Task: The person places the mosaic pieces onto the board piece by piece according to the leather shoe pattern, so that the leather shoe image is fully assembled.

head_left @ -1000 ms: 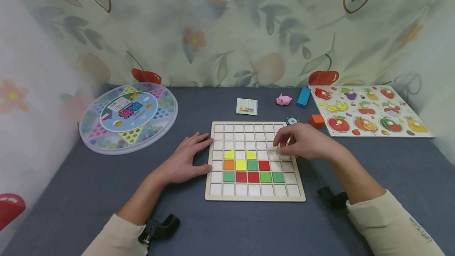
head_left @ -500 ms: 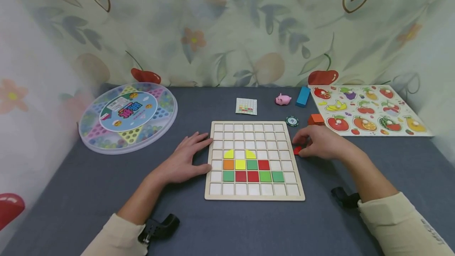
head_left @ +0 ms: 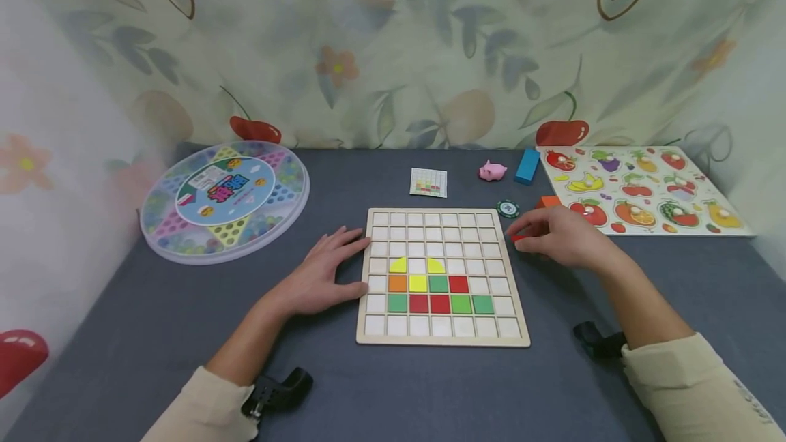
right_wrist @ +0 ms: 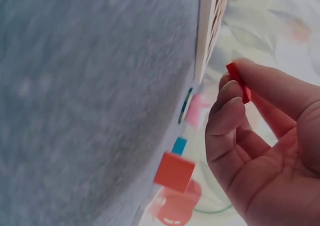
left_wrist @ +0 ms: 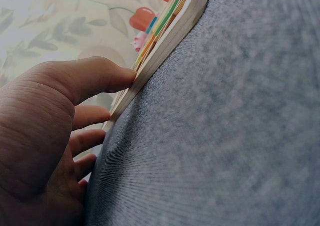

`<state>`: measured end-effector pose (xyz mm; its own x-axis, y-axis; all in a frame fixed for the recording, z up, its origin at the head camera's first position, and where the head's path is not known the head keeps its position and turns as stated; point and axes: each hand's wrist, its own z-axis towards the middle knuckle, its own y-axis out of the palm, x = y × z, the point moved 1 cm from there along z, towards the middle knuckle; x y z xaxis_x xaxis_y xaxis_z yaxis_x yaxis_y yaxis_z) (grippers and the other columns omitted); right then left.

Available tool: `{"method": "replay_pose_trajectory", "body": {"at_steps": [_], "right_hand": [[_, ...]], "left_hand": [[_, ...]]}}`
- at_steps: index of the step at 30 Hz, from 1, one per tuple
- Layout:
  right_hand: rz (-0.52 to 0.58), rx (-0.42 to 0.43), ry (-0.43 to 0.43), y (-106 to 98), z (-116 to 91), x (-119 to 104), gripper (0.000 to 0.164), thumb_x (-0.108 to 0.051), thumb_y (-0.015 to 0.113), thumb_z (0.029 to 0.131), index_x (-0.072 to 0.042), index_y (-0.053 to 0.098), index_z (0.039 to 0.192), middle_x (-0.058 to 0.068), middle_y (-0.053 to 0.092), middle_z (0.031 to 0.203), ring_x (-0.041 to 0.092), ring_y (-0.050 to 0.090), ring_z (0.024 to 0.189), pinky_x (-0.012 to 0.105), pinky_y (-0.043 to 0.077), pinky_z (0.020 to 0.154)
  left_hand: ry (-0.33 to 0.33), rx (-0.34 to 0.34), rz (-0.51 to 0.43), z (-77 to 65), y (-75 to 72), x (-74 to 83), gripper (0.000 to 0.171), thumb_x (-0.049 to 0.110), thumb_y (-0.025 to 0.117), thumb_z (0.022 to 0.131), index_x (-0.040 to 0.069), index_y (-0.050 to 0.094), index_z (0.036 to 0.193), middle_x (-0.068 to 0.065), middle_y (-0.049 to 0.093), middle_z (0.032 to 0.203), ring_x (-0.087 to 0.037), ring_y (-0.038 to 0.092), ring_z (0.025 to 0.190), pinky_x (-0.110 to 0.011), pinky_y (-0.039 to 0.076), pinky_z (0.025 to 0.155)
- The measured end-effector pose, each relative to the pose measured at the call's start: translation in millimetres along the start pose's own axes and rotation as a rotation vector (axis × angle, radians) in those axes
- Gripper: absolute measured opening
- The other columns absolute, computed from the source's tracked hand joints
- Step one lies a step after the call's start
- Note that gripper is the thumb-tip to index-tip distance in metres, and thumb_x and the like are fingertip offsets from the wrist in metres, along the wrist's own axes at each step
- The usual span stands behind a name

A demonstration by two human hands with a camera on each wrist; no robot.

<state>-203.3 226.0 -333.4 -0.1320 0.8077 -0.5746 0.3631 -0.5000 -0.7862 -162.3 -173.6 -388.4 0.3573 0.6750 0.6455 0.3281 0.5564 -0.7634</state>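
Note:
A wooden grid board [head_left: 442, 340] lies in the middle of the table. Coloured pieces sit in several of its cells: yellow quarter-rounds [head_left: 436, 266] above orange, yellow, green and red squares [head_left: 458, 284]. My left hand [head_left: 321, 275] touches the board's left edge with thumb and fingertips, fingers extended; the left wrist view shows the thumb [left_wrist: 107, 75] against the rim. Just off the board's right edge, my right hand [head_left: 561, 237] pinches a small red tile [right_wrist: 239, 81] between thumb and fingers. In the head view only a sliver of that tile shows.
Behind the board lie a pattern card [head_left: 428, 183], a pink pig [head_left: 492, 170], a blue block [head_left: 527, 166] and a poker chip [head_left: 507, 209]. Beyond my right hand is an orange block [head_left: 548, 202], partly hidden, near a fruit puzzle board [head_left: 638, 189]. A round game box [head_left: 288, 224] stands left.
My right hand has moved right, off the board's right columns, then slightly away from me, and the red tile has come into sight in its fingers. The left hand stays at the board's edge.

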Motion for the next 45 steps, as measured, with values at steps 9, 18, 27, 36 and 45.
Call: {"method": "replay_pose_trajectory", "body": {"at_steps": [9,18,27,36,45], "right_hand": [[0.122,-0.059,-0.046,11.0,-1.7,-22.2,0.029,-0.022,0.081,0.091,-0.007,0.077,0.115,0.004,0.073,0.089,0.021,0.058,0.078,0.029,0.049,0.063],[0.160,-0.216,-0.113,25.7,2.1,-32.9,0.019,-0.015,0.077,0.093,-0.006,0.077,0.110,0.004,0.072,0.084,0.020,0.063,0.074,0.030,0.056,0.068],[0.112,-0.232,-0.134,37.0,4.7,-42.6,0.010,-0.012,0.076,0.093,-0.010,0.080,0.102,0.002,0.072,0.089,0.018,0.061,0.080,0.030,0.054,0.071],[0.024,-0.218,-0.119,42.2,5.9,-47.8,0.003,-0.012,0.079,0.089,-0.012,0.076,0.091,0.000,0.066,0.079,0.017,0.059,0.075,0.031,0.051,0.067],[-0.014,-0.204,-0.162,44.7,4.3,-48.6,0.006,-0.008,0.077,0.089,-0.013,0.075,0.090,0.000,0.064,0.078,0.017,0.058,0.075,0.031,0.050,0.066]], "left_hand": [[0.009,-0.004,-0.007,-0.4,1.1,-1.2,0.075,0.037,0.072,0.094,0.010,0.044,0.158,-0.016,0.032,0.168,-0.041,0.012,0.160,-0.064,0.006,0.128],[-0.005,-0.007,-0.004,-0.5,0.5,-0.4,0.077,0.038,0.072,0.093,0.011,0.043,0.159,-0.015,0.030,0.169,-0.039,0.011,0.161,-0.062,0.005,0.128],[-0.004,-0.004,0.003,-1.1,0.0,0.1,0.076,0.038,0.071,0.093,0.011,0.043,0.158,-0.015,0.030,0.169,-0.040,0.011,0.161,-0.063,0.006,0.128],[-0.007,-0.008,0.006,-1.1,-0.4,1.1,0.078,0.038,0.072,0.093,0.011,0.042,0.159,-0.014,0.030,0.169,-0.038,0.011,0.161,-0.062,0.005,0.129],[0.006,-0.008,0.000,0.6,-0.1,-0.9,0.076,0.038,0.072,0.094,0.010,0.044,0.158,-0.015,0.031,0.168,-0.040,0.012,0.161,-0.063,0.006,0.128]]}}
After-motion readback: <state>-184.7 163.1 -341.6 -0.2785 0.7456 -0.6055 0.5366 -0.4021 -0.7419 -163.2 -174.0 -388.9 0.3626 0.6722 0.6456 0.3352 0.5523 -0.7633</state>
